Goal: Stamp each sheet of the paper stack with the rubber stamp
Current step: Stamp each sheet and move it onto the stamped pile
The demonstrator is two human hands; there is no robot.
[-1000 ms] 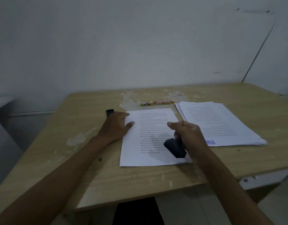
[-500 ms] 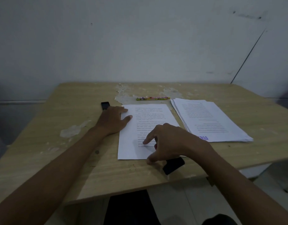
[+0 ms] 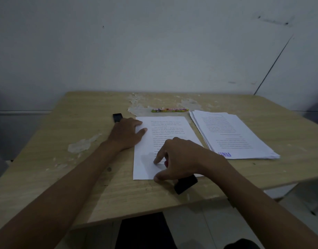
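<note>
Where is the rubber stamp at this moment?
In the head view the rubber stamp lies on the table near its front edge, at the loose sheet's lower right corner, partly under the right hand.

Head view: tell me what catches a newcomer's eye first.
The two bare hands on the single sheet at the table's centre: the left hand lies flat on its left edge, the right hand touches its lower part. A black rubber stamp lies below that hand, and a stack of sheets with a blue stamp mark lies to the right.

Two hands (image 3: pixel 126 133) (image 3: pixel 181 157), one loose sheet (image 3: pixel 165 130), one paper stack (image 3: pixel 233 135), one black stamp (image 3: pixel 186 184), one pencil (image 3: pixel 169 110), one small black object (image 3: pixel 117 117)
</note>
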